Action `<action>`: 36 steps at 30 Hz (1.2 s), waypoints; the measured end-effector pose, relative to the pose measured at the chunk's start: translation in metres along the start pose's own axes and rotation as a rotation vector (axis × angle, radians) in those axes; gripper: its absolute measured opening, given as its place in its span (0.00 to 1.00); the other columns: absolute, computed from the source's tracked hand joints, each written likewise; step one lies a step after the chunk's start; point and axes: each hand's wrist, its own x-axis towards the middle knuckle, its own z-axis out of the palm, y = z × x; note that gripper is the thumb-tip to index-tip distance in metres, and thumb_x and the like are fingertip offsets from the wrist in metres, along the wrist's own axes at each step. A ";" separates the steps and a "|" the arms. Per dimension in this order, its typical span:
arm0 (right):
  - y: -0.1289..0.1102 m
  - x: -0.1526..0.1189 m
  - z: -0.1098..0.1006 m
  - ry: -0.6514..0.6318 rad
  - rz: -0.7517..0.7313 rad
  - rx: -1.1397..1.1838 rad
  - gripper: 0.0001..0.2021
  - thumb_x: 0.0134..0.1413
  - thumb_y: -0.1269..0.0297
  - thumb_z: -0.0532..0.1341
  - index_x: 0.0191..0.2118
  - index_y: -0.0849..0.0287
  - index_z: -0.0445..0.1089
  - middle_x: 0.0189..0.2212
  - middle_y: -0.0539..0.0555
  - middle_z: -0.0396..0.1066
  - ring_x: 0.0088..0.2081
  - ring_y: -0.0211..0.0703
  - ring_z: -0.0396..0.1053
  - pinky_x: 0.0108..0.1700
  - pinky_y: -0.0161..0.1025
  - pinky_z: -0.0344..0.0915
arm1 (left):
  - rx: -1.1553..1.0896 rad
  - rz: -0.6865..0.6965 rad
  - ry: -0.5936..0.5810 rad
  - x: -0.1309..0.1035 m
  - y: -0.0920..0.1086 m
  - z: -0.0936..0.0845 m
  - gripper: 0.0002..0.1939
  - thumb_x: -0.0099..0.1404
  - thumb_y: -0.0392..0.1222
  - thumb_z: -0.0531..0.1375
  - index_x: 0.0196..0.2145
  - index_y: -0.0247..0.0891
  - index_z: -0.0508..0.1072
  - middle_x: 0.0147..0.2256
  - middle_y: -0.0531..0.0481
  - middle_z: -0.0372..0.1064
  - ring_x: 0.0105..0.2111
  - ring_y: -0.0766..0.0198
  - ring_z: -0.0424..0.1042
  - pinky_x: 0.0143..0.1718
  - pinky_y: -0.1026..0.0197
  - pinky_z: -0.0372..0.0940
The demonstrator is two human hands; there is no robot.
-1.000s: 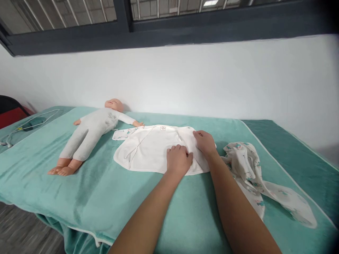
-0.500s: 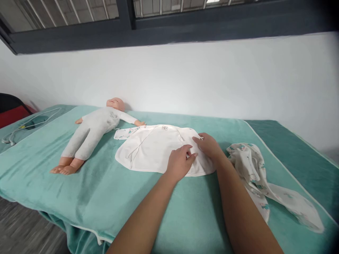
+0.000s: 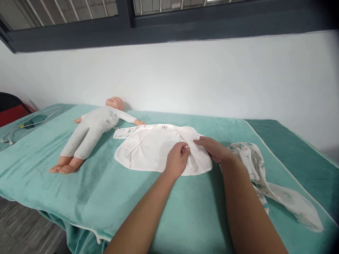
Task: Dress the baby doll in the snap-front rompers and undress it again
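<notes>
A white baby shirt (image 3: 153, 150) is spread inside up on the green bed cover, with a printed sleeve (image 3: 123, 133) reaching out at its left. My left hand (image 3: 178, 158) is closed in a pinch on the shirt's cloth, right of its middle. Over the shirt's right side lies my right hand (image 3: 214, 149), fingers stretched out and touching the fabric; its thumb is hidden. To the left a baby doll (image 3: 96, 123) in a pale bodysuit lies on its back. One of its hands is close to the shirt's sleeve.
Crumpled printed baby clothing (image 3: 261, 176) lies to the right, partly behind my right forearm. The green bed cover (image 3: 106, 201) drops over the front edge. A pale cord (image 3: 12, 135) rests at far left. Behind is a white wall (image 3: 185, 77) under a dark window frame (image 3: 212, 24).
My right hand has shifted slightly right and its fingers have straightened. The fingers of my left hand have drawn together into a pinch. The shirt's right side has shifted slightly.
</notes>
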 end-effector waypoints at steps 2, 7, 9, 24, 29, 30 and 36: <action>0.002 0.001 -0.003 0.020 0.019 0.006 0.17 0.47 0.52 0.67 0.41 0.57 0.76 0.34 0.57 0.79 0.35 0.51 0.76 0.39 0.44 0.73 | 0.059 0.025 -0.015 -0.001 0.001 0.000 0.14 0.71 0.45 0.53 0.50 0.41 0.72 0.40 0.49 0.72 0.37 0.64 0.70 0.44 0.61 0.66; 0.005 0.005 -0.014 0.208 0.051 -0.175 0.13 0.46 0.54 0.66 0.34 0.58 0.74 0.30 0.54 0.78 0.32 0.47 0.73 0.32 0.39 0.69 | 0.311 0.119 -0.099 -0.003 0.004 0.001 0.14 0.71 0.44 0.52 0.48 0.42 0.75 0.40 0.47 0.73 0.43 0.58 0.70 0.47 0.56 0.64; 0.007 0.007 -0.017 0.250 0.051 -0.245 0.12 0.47 0.54 0.65 0.32 0.58 0.73 0.29 0.53 0.77 0.32 0.46 0.72 0.31 0.38 0.67 | 0.401 0.129 -0.116 -0.003 0.006 0.002 0.14 0.72 0.45 0.52 0.40 0.41 0.77 0.38 0.47 0.72 0.42 0.56 0.70 0.46 0.55 0.64; 0.007 0.006 -0.007 0.125 -0.003 -0.162 0.17 0.48 0.49 0.65 0.38 0.56 0.75 0.34 0.56 0.79 0.35 0.50 0.73 0.36 0.42 0.71 | 0.468 0.091 -0.107 -0.001 0.010 0.003 0.20 0.73 0.54 0.50 0.33 0.39 0.73 0.35 0.47 0.74 0.38 0.56 0.71 0.41 0.54 0.60; 0.009 0.007 -0.004 0.078 0.003 -0.176 0.19 0.51 0.47 0.62 0.41 0.57 0.73 0.35 0.55 0.79 0.35 0.49 0.74 0.36 0.42 0.71 | 0.458 0.092 -0.105 0.000 0.008 0.004 0.20 0.72 0.54 0.52 0.29 0.39 0.72 0.33 0.48 0.75 0.38 0.56 0.71 0.39 0.55 0.59; 0.008 0.007 -0.004 0.105 0.005 -0.244 0.18 0.52 0.48 0.60 0.40 0.57 0.73 0.35 0.55 0.78 0.36 0.49 0.74 0.35 0.41 0.70 | 0.458 0.089 -0.099 0.000 0.007 0.004 0.19 0.71 0.53 0.52 0.29 0.39 0.72 0.33 0.48 0.75 0.38 0.56 0.71 0.39 0.56 0.59; 0.000 0.007 -0.005 0.372 -0.003 -0.678 0.08 0.46 0.59 0.65 0.28 0.58 0.71 0.32 0.59 0.77 0.35 0.51 0.72 0.38 0.41 0.65 | 0.379 0.028 -0.043 -0.001 0.006 0.002 0.15 0.72 0.48 0.52 0.30 0.40 0.70 0.29 0.51 0.72 0.32 0.60 0.69 0.34 0.58 0.59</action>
